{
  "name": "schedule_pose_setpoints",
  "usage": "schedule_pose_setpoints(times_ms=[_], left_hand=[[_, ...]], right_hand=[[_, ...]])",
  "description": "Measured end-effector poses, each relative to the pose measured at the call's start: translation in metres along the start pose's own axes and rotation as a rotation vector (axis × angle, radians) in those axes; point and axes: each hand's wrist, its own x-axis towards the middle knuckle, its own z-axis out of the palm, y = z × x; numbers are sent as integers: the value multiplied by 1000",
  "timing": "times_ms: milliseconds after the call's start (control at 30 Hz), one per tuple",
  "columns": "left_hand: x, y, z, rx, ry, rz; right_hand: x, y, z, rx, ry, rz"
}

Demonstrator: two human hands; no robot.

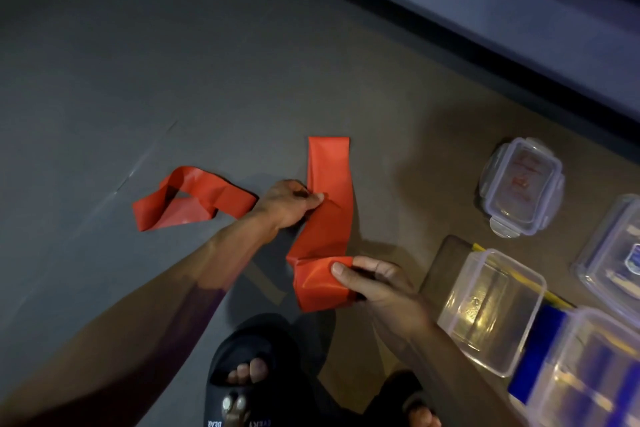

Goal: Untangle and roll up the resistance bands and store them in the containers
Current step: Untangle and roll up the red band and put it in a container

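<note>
Head view, looking down at the grey floor (pixel 173 62). I see one red resistance band (pixel 327 204) lying flat on the floor in a bent course: its middle strip runs with its long axis away from me, its far end folded square, while a second length trails off to the left, twisting into a loose loop (pixel 194 198) whose long axis runs left to right. My left hand (pixel 287 203) rests over the bend where these two lengths meet, its grip closed, thumb and fingers pinching the band's left edge. The near end of the band is folded over into a short flattened roll (pixel 320 282) lying crosswise, just beside and touching my right hand (pixel 375 282), whose fingers are curled round the roll's right end with the thumb on top. The band thus lies between the two hands, the left farther out, the right nearer. To the right stand clear plastic containers: a lidded one (pixel 521 185) farthest, an open one (pixel 491 312) just beside the right wrist, two more cut off by the frame edge. Sandalled feet (pixel 246 374) show at the bottom.
</note>
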Motion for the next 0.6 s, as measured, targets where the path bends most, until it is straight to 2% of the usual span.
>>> schedule_pose_setpoints(times_ms=[267, 400, 533, 600], left_hand=[[3, -7, 3, 31, 30, 6], [-3, -9, 2, -149, 31, -2], [-10, -14, 3, -360, 56, -103], [-11, -20, 5, -379, 83, -149]], right_hand=[[3, 7, -3, -8, 12, 4], [7, 15, -1, 2, 60, 3], [7, 19, -2, 25, 66, 13], [6, 20, -3, 28, 56, 15]])
